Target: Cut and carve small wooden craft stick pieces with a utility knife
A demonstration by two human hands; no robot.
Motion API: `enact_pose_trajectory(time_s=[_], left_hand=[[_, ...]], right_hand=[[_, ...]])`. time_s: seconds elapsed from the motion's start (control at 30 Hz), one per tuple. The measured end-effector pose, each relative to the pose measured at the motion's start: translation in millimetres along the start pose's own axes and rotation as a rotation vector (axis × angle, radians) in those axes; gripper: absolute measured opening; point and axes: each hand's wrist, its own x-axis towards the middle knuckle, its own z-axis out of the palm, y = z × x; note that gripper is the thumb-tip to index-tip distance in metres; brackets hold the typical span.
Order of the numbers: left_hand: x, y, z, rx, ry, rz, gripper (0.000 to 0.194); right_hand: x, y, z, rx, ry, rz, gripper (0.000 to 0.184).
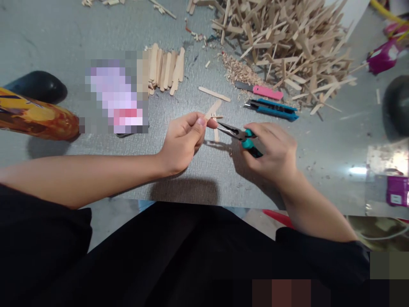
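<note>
My left hand (185, 138) pinches a wooden craft stick (213, 110) between thumb and fingers, its rounded end pointing up and right. My right hand (276, 149) is closed round the green and black handles of needle-nose pliers (234, 133). The tips of the pliers reach the fingertips of my left hand; whether the jaws grip anything there I cannot make out. Just below the held stick, another pale stick (216, 135) shows on the table. A single craft stick (214, 94) lies a little farther up.
A large heap of craft sticks (287, 42) fills the upper right, with wood shavings (241, 70) beside it. A blue utility knife (273, 109) and a pink-handled cutter (266, 91) lie in front. Left are a row of sticks (164, 70), a blurred phone-like object (115, 94) and an orange-yellow cylinder (38, 115).
</note>
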Motion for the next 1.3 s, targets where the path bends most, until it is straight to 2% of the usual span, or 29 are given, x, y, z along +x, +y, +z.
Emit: enact_pose_trajectory(time_s=[0.3, 0.43, 0.6, 0.87, 1.1, 1.3], left_hand=[[2, 0, -2.1, 0.029, 0.021, 0.045, 0.045], [1, -3, -2.5, 0.054, -0.022, 0.066, 0.049], [-2, -6, -2.6, 0.087, -0.071, 0.096, 0.046], [-2, -14, -2.8, 0.096, -0.08, 0.17, 0.041], [-2, -14, -2.5, 0.043, -0.162, 0.179, 0.04], [-9, -7, 1.5, 0.131, -0.074, 0.11, 0.04]], right_hand=[[4, 1, -6, 0.103, -0.038, 0.079, 0.033], [5, -6, -10, 0.246, -0.103, 0.176, 0.024], [7, -14, -12, 0.36, -0.149, 0.227, 0.018], [9, -19, -16, 0.397, -0.21, 0.293, 0.012], [8, -21, -15, 0.411, -0.229, 0.349, 0.013], [8, -19, -15, 0.422, -0.229, 0.34, 0.013]])
